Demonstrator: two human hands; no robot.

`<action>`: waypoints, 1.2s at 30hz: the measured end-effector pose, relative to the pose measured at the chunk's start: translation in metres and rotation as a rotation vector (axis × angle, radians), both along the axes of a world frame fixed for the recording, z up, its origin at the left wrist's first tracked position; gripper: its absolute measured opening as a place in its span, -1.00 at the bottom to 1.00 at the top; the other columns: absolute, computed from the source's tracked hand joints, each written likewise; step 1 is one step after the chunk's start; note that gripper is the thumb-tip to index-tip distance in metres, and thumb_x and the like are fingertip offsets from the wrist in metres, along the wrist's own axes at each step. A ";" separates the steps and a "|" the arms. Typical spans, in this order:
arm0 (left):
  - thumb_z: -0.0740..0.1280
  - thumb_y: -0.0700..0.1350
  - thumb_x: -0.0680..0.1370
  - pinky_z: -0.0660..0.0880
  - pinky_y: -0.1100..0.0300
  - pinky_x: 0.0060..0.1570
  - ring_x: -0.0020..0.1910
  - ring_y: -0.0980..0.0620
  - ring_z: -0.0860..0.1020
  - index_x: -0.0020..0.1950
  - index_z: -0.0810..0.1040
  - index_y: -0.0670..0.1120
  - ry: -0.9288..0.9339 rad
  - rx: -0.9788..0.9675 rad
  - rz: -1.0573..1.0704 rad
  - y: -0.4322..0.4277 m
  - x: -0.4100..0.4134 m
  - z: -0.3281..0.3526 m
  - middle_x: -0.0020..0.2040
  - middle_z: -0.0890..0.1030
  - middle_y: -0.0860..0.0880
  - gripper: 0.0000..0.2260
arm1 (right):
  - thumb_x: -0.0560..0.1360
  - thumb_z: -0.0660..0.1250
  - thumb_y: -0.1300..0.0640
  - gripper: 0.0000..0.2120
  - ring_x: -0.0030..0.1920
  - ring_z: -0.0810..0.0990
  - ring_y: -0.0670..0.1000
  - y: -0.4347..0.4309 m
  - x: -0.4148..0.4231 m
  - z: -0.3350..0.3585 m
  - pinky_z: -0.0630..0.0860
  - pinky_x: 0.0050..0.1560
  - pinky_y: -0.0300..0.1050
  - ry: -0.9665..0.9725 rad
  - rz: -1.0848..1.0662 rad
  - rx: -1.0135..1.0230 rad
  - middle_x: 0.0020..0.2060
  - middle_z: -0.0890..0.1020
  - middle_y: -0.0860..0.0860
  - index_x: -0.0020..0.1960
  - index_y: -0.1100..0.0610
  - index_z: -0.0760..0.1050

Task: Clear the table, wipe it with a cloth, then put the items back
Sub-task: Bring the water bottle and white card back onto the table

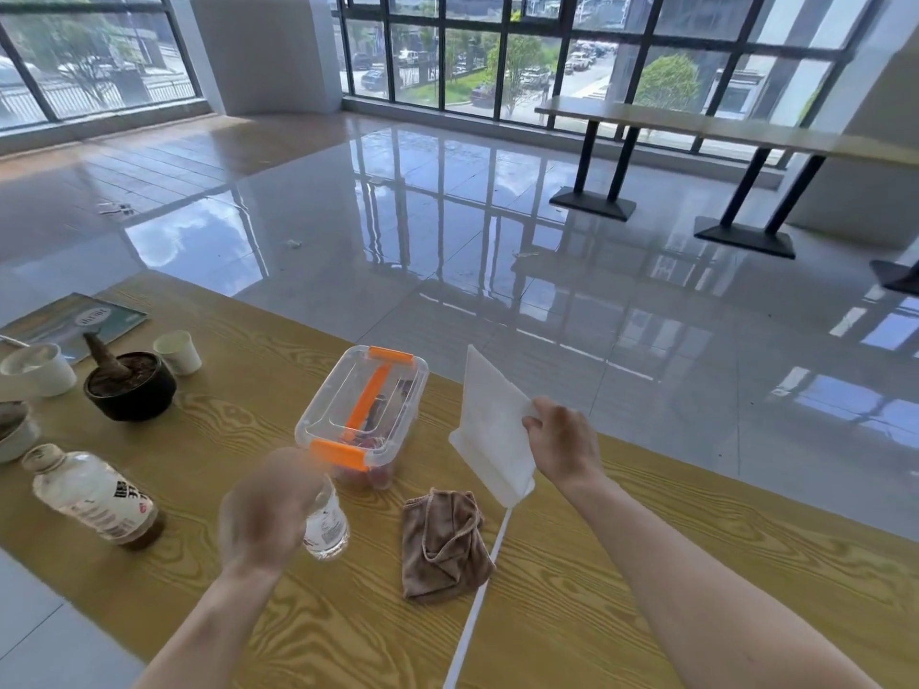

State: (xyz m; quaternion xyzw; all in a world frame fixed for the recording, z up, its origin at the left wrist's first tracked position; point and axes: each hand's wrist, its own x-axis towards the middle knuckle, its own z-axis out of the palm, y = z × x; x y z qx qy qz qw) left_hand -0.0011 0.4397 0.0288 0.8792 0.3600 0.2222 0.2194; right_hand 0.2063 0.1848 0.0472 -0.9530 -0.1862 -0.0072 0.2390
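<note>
My right hand (562, 440) is shut on a white folded bag (490, 425) held up above the wooden table (646, 564), its white strap hanging down to the table. My left hand (266, 509), blurred, is closed around a small clear water bottle (328, 527) standing on the table. A brown cloth (442, 539) lies crumpled between my hands. Behind the water bottle sits a clear plastic box with orange latches (363, 405).
At the left stand a bottle with dark liquid lying tilted (94, 494), a black mortar with pestle (130, 385), a paper cup (178, 351), a white bowl (40, 370), another bowl (15, 430) and a green booklet (74, 323). Beyond the table is glossy floor.
</note>
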 end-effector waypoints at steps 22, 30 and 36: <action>0.46 0.01 0.51 0.45 0.09 -0.23 -0.13 -0.15 0.67 0.06 0.65 -0.07 -0.061 0.027 -0.474 -0.227 0.065 0.021 -0.13 0.73 -0.08 -0.80 | 0.55 0.27 0.21 -0.82 -0.22 0.57 0.30 -0.241 -0.051 0.029 0.22 -0.33 -0.03 -0.124 -0.298 0.028 -0.31 0.61 0.20 -0.21 0.21 0.37; 0.46 0.02 0.52 0.42 0.13 -0.24 -0.11 -0.11 0.68 0.08 0.65 -0.05 -0.047 -0.009 -0.623 -0.345 0.089 0.020 -0.11 0.74 -0.05 -0.79 | 0.56 0.25 0.17 -0.83 -0.20 0.54 0.29 -0.364 -0.062 0.038 0.30 -0.30 -0.02 -0.123 -0.443 0.026 -0.29 0.59 0.16 -0.19 0.17 0.35; 0.44 0.03 0.52 0.45 0.11 -0.25 -0.16 -0.09 0.65 0.02 0.65 -0.02 -0.024 -0.052 -0.676 -0.432 0.104 0.021 -0.14 0.73 -0.02 -0.84 | 0.54 0.23 0.25 -0.78 -0.38 0.38 0.20 -0.453 -0.068 0.047 0.21 -0.37 -0.02 -0.148 -0.482 0.027 -0.49 0.37 0.04 -0.26 0.20 0.28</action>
